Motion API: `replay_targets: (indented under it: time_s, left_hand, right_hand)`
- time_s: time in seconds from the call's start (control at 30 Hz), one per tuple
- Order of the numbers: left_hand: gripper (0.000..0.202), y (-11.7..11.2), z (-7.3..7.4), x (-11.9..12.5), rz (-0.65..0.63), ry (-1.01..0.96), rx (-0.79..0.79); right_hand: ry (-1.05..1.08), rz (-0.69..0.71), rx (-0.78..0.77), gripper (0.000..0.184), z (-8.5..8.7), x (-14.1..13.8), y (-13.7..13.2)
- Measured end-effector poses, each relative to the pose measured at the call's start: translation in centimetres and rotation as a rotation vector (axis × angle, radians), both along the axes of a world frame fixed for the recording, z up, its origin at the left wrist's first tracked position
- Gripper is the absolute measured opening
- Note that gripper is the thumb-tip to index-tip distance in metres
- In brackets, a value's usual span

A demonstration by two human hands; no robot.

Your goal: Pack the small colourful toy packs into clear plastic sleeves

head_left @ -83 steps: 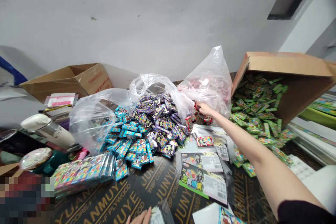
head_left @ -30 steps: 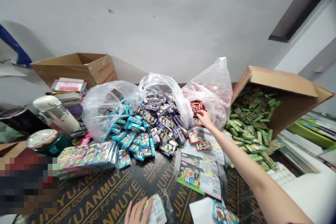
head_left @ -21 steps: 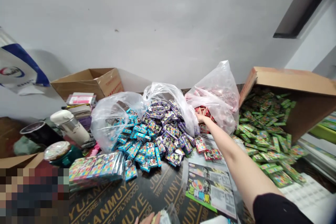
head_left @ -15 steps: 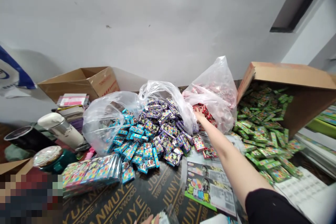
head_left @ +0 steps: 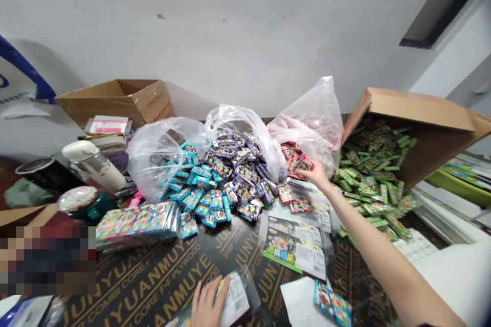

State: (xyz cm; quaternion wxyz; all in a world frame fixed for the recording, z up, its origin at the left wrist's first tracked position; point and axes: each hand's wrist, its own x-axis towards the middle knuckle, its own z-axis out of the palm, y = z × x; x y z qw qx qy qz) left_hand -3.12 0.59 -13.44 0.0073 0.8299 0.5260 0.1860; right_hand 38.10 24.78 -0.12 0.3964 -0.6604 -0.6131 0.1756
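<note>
My right hand (head_left: 316,174) reaches far across the table to the red candy packets (head_left: 294,158) that spill from a clear plastic bag (head_left: 314,117). Its fingers curl on the front edge of that red pile; what they hold is hidden. My left hand (head_left: 205,303) lies flat, fingers spread, on a clear flat pouch with a white label (head_left: 236,300) at the near edge. Two loose red packets (head_left: 300,206) lie just below my right wrist.
Purple packets (head_left: 238,168) and blue packets (head_left: 192,194) spill from two more bags. A tipped cardboard box (head_left: 418,122) pours green packets (head_left: 368,184). Printed header cards (head_left: 295,245), a stack of filled pouches (head_left: 134,222), a flask (head_left: 92,166) and another box (head_left: 115,99) crowd the plywood table (head_left: 153,281).
My right hand has drawn back from deep in the red bag's mouth to the pile's front edge. My left hand has come further into view on the pouch.
</note>
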Motion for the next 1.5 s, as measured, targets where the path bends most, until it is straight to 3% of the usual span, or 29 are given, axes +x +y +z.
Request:
replay_targets:
  time_s: [0.17,0.23,0.33,0.47,0.57,0.67,0.73,0.83,0.97,1.1,1.23,1.33,1.5]
  left_hand:
    - [0.071,-0.6,2.8,0.3,-0.029,-0.043,-0.115]
    - [0.07,-0.9,3.7,0.5,-0.016,-0.061,-0.167]
    - [0.073,-1.2,4.9,0.7,-0.016,-0.072,-0.258]
    - [0.078,-1.3,6.7,1.4,0.008,-0.12,-0.329]
    - [0.074,-1.3,8.6,3.5,0.039,-0.368,-0.349]
    - [0.069,-0.9,10.5,6.6,0.011,-0.806,-0.336]
    - [0.069,-0.3,11.2,8.4,0.019,-1.044,-0.343]
    - [0.059,1.1,11.7,9.1,0.097,-1.362,-0.48]
    - [0.048,2.3,12.0,6.8,0.174,-1.603,-0.708]
    - [0.05,1.0,12.4,4.8,0.083,-1.653,-0.912]
    - [0.049,-1.1,12.4,5.4,-0.009,-1.714,-1.093]
    - [0.049,-2.4,12.2,6.1,0.055,-1.635,-1.042]
    - [0.059,-3.7,11.9,6.1,0.141,-1.6,-0.97]
  right_hand:
    - [0.293,0.232,-0.155,0.045,-0.5,-4.8,-7.9]
    - [0.392,0.313,-0.127,0.047,-0.4,-6.9,-9.9]
    - [0.467,0.284,-0.057,0.044,-0.4,-9.3,-12.2]
    - [0.455,0.302,-0.101,0.041,-1.1,-11.8,-14.7]
    - [0.25,0.33,-0.046,0.037,-1.6,-14.3,-16.7]
    - [0.009,0.308,0.036,0.029,-2.1,-17.4,-18.8]
    - [-0.063,0.357,0.065,0.035,-2.4,-19.1,-20.1]
    - [-0.029,0.466,0.064,0.066,-2.6,-20.1,-21.1]
    - [-0.012,0.546,0.071,0.098,-1.8,-18.6,-21.2]
    - [-0.011,0.704,0.078,0.102,-0.7,-17.2,-22.5]
    - [-0.004,0.84,0.116,0.097,-0.5,-18.2,-24.8]
    - [-0.015,0.844,0.134,0.091,-1.0,-19.1,-26.1]
    - [0.267,0.745,0.017,0.097,-2.1,-19.1,-27.4]
